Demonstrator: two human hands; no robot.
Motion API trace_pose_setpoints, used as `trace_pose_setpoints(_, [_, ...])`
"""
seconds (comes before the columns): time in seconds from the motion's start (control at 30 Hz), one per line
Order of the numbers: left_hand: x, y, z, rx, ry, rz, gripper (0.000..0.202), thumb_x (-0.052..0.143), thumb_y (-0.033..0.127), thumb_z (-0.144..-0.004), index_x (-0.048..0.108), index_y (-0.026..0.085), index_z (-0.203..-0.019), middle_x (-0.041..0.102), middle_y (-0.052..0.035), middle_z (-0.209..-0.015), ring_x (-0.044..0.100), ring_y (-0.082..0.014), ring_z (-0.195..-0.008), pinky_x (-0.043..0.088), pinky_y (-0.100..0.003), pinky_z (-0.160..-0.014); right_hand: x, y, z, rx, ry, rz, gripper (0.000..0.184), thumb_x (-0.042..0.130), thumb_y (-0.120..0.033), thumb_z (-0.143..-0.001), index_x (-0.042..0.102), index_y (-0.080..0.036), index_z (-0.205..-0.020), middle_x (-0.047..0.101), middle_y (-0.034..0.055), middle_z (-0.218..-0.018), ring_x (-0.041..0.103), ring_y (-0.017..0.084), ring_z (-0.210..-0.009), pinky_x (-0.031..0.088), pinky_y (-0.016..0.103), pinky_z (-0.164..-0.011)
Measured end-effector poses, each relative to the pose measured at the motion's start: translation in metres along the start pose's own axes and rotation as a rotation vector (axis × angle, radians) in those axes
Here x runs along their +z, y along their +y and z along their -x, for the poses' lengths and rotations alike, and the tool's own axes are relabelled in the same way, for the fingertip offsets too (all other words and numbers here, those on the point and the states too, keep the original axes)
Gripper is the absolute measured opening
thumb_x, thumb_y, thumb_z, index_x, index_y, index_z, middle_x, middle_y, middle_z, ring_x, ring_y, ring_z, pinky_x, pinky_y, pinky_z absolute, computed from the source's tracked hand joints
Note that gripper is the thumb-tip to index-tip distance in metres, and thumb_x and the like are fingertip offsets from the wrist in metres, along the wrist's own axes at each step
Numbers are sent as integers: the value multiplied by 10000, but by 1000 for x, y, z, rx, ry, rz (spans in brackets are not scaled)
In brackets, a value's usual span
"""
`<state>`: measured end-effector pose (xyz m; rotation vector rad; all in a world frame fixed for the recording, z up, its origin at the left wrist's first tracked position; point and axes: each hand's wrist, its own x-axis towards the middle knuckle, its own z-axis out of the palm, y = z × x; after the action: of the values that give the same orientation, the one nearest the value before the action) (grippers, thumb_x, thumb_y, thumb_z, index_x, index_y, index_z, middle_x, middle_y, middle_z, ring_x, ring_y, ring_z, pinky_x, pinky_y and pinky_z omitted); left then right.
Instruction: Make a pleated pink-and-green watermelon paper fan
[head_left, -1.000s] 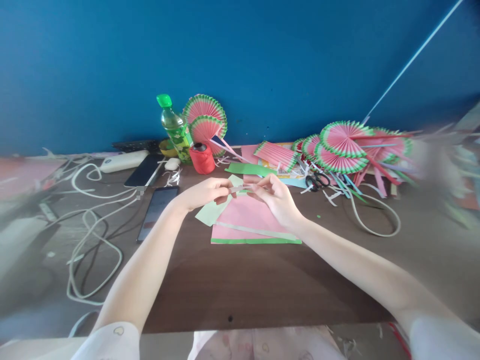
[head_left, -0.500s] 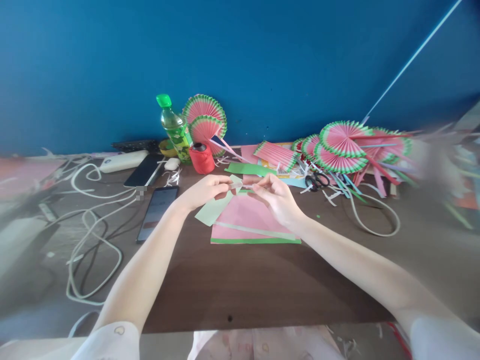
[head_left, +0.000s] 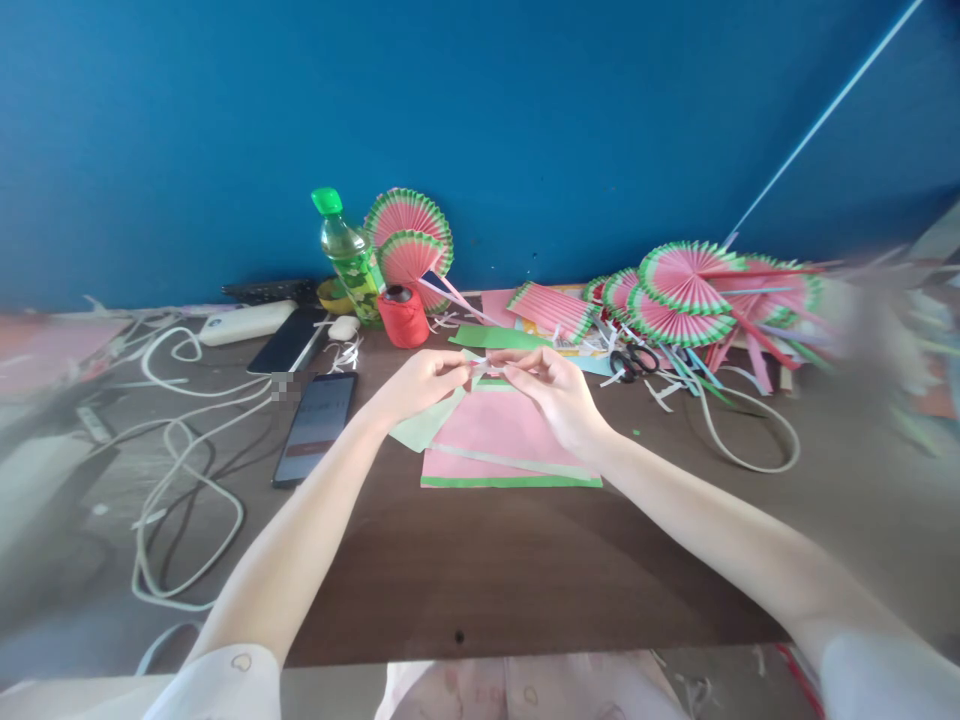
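Above the far edge of a pink sheet of paper with green borders (head_left: 502, 425), my left hand (head_left: 424, 385) and my right hand (head_left: 559, 395) nearly meet. Both are closed in a pinch. A small pale strip (head_left: 481, 372) spans the gap between their fingertips; whether it is paper or tape I cannot tell. Under my left fingers lies a pale green piece of paper (head_left: 426, 422), partly hidden by the hand. A narrow whitish strip (head_left: 517, 462) crosses the pink sheet at a slant.
Pleated pink-and-green paper fans (head_left: 686, 290) pile up at the back right, near black scissors (head_left: 634, 362). Behind my left hand stand a red cup-like object (head_left: 403, 318) and a green-capped bottle (head_left: 349, 255). A phone (head_left: 313, 428) and white cables (head_left: 180, 500) lie left.
My fingertips have drawn closer together. The pale piece at my left fingers, earlier raised and broad, now appears narrower between both hands. Things on the table stay put.
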<state>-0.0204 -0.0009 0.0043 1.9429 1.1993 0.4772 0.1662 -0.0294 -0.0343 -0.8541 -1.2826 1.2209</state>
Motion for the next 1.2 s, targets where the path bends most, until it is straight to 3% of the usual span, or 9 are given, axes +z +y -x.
trace_pose_setpoints(0.13, [2,-1,-1,-23,-1,-11,201,405,292,-780,557,163,-754,359,57,-485,333,-85,-455,246,-223,-480,0,-2,0,-9,21,41,193,632,-299,-755,484,-202,-677,677,61,-999,594,207,-1036,460,413,-894])
trace_pose_setpoints(0.27, [6,0,-3,23,39,-6,158,409,235,-749,524,161,-669,414,43,-533,389,-95,-517,282,-226,-520,2,-4,3,-1,-4,74,194,631,-314,-760,479,-215,-691,672,47,-1007,591,205,-1040,476,411,-879])
trace_pose_setpoints(0.5, [14,3,-4,76,120,151,140,422,186,-726,459,157,-595,398,53,-570,336,-73,-531,281,-218,-546,3,-5,4,-44,-112,68,233,599,-365,-792,429,-237,-698,650,26,-1064,569,193,-1076,446,413,-930])
trace_pose_setpoints(0.67, [9,-9,-7,70,220,257,152,408,237,-724,441,167,-593,376,39,-573,362,-89,-553,293,-222,-544,0,-9,3,-67,-156,10,238,569,-393,-811,409,-237,-729,598,36,-1170,560,196,-1094,429,432,-942])
trace_pose_setpoints(0.73, [2,-14,-8,37,271,167,166,400,253,-729,440,171,-590,370,36,-560,346,-92,-538,271,-226,-524,-1,-11,3,-72,-172,-5,238,577,-390,-805,415,-233,-731,590,40,-1181,541,193,-1119,418,428,-952])
trace_pose_setpoints(0.83, [-9,-17,-5,-70,310,-162,214,399,300,-758,475,177,-599,424,22,-553,361,-105,-531,263,-238,-523,-2,-13,1,-35,-190,29,214,618,-371,-773,472,-219,-732,623,52,-1115,528,194,-1126,405,413,-958])
trace_pose_setpoints(1.0, [-17,-20,-1,-257,58,-568,257,486,398,-739,505,194,-584,535,-3,-598,444,-135,-549,280,-258,-539,-6,-9,-5,109,-219,47,186,655,-356,-733,579,-188,-759,664,51,-967,576,185,-992,413,368,-895])
trace_pose_setpoints(1.07, [-17,-20,-1,-270,21,-625,206,518,361,-719,527,194,-599,584,-13,-665,491,-149,-590,301,-262,-558,-8,-6,-7,158,-225,36,180,648,-354,-734,618,-182,-776,661,46,-942,576,173,-949,410,346,-869])
trace_pose_setpoints(1.2, [-15,-11,-1,-81,169,-432,187,456,328,-793,579,190,-763,643,-22,-809,562,-161,-723,370,-264,-657,-11,1,-11,261,-138,-55,168,626,-341,-739,669,-178,-745,651,31,-858,579,149,-876,408,312,-831])
